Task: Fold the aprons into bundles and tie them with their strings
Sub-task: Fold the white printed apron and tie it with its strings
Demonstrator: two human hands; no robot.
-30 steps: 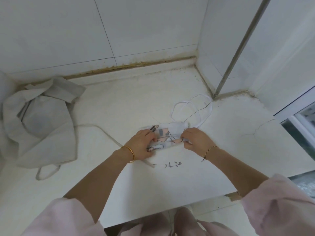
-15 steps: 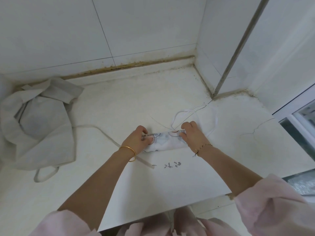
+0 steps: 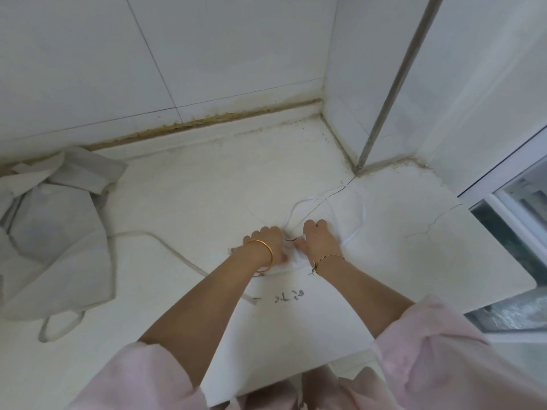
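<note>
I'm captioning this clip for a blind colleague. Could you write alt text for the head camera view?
A person's left hand and right hand grip a small folded apron on a white counter, its white string looping beyond them. A second apron lies crumpled at the far left by the tiled wall.

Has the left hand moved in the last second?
Yes: the left hand moved right and farther back, judged against the black handwritten marks.
</note>
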